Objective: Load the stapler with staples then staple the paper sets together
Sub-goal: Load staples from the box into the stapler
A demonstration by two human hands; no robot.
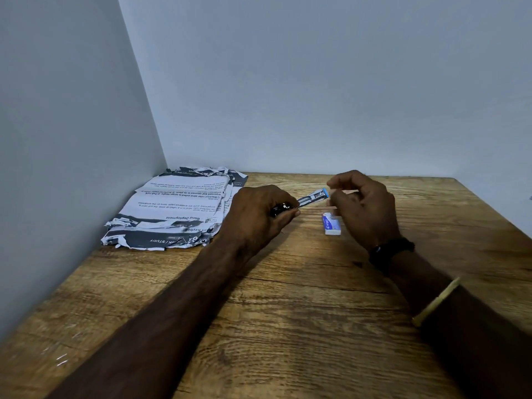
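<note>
My left hand [259, 214] grips the dark body of a small stapler [309, 199], whose metal staple tray with a blue tip sticks out to the right. My right hand [364, 207] hovers at that blue tip with fingers pinched close together; whether staples are between them is hidden. A white and blue staple box [332, 224] lies on the wooden table [288, 298] just below my right hand. A stack of printed papers [175, 210] with torn edges lies at the back left, against the wall.
Grey walls [72, 139] close the table on the left and at the back. The table's right edge runs diagonally at the far right. My right wrist wears a black watch [390, 250] and a gold bangle [436, 300].
</note>
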